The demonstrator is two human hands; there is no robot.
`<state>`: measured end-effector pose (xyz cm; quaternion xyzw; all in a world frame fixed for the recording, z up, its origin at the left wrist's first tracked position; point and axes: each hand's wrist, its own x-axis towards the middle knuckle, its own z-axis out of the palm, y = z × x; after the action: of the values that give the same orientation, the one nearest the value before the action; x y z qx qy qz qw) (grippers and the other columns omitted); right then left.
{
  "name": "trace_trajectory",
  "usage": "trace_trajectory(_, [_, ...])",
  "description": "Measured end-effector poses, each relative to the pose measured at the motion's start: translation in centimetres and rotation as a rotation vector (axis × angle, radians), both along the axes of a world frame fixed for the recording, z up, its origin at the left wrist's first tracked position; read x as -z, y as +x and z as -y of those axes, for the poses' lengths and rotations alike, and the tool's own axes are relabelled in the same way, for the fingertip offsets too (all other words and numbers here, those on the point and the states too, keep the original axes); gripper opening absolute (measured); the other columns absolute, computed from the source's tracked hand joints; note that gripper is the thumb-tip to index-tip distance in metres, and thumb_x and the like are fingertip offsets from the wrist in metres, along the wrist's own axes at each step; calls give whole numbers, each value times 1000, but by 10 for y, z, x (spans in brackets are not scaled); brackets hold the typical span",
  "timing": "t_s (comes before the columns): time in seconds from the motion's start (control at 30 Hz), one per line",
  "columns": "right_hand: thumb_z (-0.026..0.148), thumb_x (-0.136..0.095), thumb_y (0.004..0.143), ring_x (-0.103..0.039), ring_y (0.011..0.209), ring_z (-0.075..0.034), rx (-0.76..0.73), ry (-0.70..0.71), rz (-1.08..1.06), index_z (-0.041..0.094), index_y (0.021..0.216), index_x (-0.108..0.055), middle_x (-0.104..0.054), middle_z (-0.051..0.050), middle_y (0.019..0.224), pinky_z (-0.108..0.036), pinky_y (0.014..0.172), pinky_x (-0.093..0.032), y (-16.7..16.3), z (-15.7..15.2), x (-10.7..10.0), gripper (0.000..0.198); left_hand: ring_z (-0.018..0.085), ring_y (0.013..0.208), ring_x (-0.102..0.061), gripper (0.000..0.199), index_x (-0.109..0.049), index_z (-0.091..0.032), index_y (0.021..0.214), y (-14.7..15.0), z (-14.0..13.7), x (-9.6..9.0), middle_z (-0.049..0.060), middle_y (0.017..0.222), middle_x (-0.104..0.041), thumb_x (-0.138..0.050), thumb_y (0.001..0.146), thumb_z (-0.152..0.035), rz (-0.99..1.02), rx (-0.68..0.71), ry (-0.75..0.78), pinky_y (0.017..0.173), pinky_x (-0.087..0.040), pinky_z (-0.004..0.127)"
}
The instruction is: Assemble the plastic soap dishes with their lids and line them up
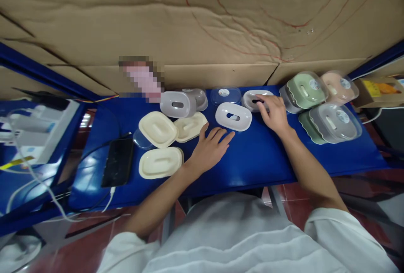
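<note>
My left hand (211, 149) hovers over the table with its fingers spread. It holds nothing, and its fingertips are close to a cream oval lid-like piece (191, 128) and a pale grey oval soap dish piece (233, 116) with a slot. My right hand (274, 113) is on another grey oval soap dish piece (246, 101), thumb and index finger at its slot; the hand covers the right end. Behind the pale piece lies a clear plastic cover (225, 96) with a round sticker. Other cream oval pieces (160, 162) lie left of my left hand.
Assembled soap boxes with clear covers, green (306, 90), peach (339, 88) and grey (334, 121), stand at the right. More grey pieces (178, 104) are at the back. A black phone (117, 163) with a white cable lies left on the blue table (252, 159). Cardboard (221, 33) walls the back.
</note>
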<state>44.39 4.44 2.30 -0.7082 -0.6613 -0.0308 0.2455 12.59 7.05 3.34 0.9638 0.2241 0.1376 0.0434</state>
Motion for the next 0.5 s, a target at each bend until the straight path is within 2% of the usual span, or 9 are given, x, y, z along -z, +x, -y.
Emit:
trace_trajectory(0.1, [52,-29,113,-66,131,-33,50,33,-52,24,139,-70,-75,-12,139,-52,112,-45,2,-3,1,56,35,142,-60,48,-58,-25,155,0,1,0,17,157,-61,-56,107,-24,27,-11,14,128,-33,66])
trace_trajectory(0.23, [52,-32,112,-66,130,-34,0,-6,-64,24,136,-71,-76,-12,137,-54,113,-44,7,-10,13,55,39,157,-45,53,-51,-25,160,-1,-5,6,17,173,-42,-56,107,-25,37,-59,-11,129,-26,70])
trace_trajectory(0.37, [50,-30,112,-68,129,-33,-1,-34,-63,22,136,-71,-76,-13,138,-54,115,-42,10,-14,21,56,38,150,-52,49,-55,-23,157,-1,-15,16,17,162,-55,-54,108,-28,48,-62,-65,128,-26,71])
trace_trajectory(0.5, [50,-27,112,-62,138,-31,-14,-3,-18,20,143,-66,-70,-14,147,-53,119,-40,5,-10,17,58,34,133,-62,40,-64,-19,145,2,-17,17,16,142,-69,-53,108,-28,98,-59,-53,120,-37,61])
